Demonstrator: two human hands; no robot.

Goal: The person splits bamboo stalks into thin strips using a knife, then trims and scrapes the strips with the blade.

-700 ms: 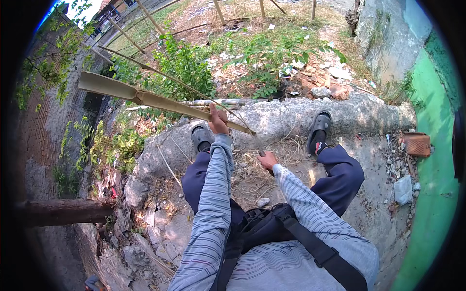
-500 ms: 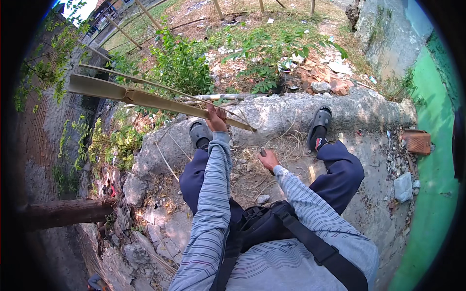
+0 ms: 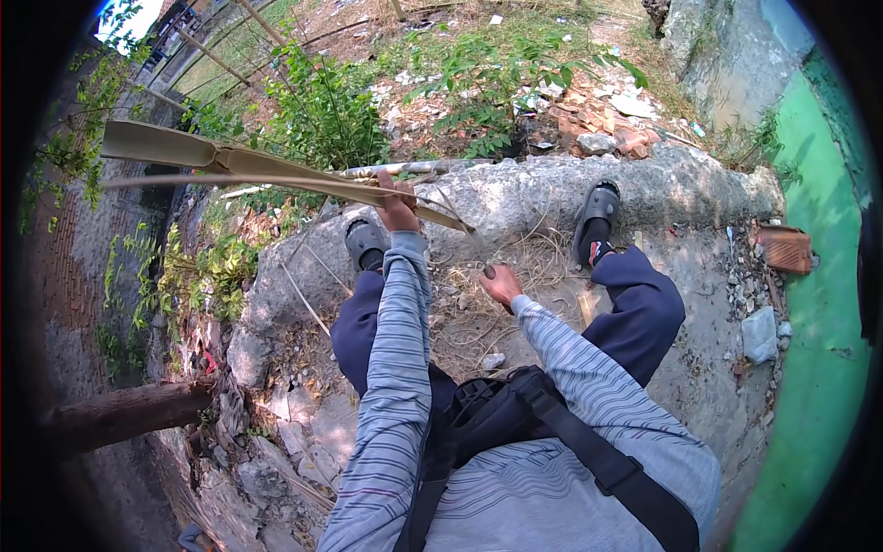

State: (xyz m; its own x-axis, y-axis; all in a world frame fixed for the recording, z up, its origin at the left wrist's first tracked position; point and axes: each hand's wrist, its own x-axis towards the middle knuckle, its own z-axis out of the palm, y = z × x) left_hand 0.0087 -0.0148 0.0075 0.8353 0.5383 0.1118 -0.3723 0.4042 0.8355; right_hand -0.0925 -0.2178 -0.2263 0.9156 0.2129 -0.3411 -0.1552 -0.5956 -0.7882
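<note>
My left hand (image 3: 398, 204) is closed round a long split piece of bamboo (image 3: 267, 168). Its wide, hollow end points up and to the left, and its narrow end reaches just past my fist toward the middle. Along the bamboo lies a thin strip (image 3: 184, 180), smeared by motion. My right hand (image 3: 500, 287), lower and to the right, is a fist round a dark-handled tool (image 3: 489, 272). A faint grey blur stands between that fist and the bamboo's narrow end; the tool's working part cannot be made out.
Thin shavings (image 3: 529, 253) litter the ground between my feet, which are in grey clogs. A rough concrete ledge (image 3: 543, 189) runs across in front. Left, a thick log (image 3: 129, 414) juts in; right stand a green wall (image 3: 819, 304) and a reddish-brown block (image 3: 785, 249).
The thin strip has swung down across the bamboo's hollow face. My right fist has shifted slightly left and up, and its wrist has turned. The whole view has also shifted a little.
</note>
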